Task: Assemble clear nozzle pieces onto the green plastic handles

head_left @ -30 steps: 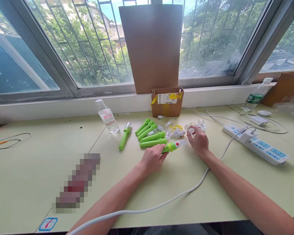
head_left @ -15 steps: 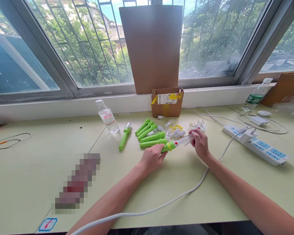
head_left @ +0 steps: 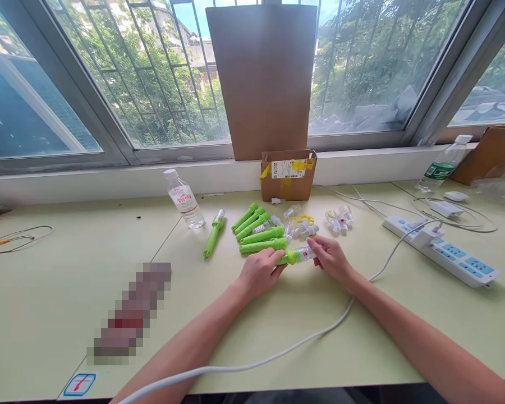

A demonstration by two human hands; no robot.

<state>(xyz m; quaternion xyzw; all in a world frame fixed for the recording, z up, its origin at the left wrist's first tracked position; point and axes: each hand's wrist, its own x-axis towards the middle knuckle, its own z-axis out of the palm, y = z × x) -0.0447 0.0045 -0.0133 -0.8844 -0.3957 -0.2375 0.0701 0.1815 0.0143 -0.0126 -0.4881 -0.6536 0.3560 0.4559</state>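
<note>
- My right hand [head_left: 329, 258] has come back from the loose clear caps [head_left: 339, 220] at centre right. It now pinches a clear cap [head_left: 305, 254] onto the tip of the green plastic stick [head_left: 289, 258], mid-frame, low over the table [head_left: 67, 280].
- My left hand [head_left: 261, 272] is unchanged, fingers closed round the stick's handle end.
- I can't tell whether the cap is fully seated. My left fingers hide the handle, and the pixelated patch at lower left is unreadable.

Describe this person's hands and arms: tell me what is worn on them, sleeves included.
The left hand and the right hand are bare: no gloves, rings, watch or bracelet show. Both arms are uncovered right down to the bottom edge of the picture, with no sleeve in view and no markings visible on them.
</note>
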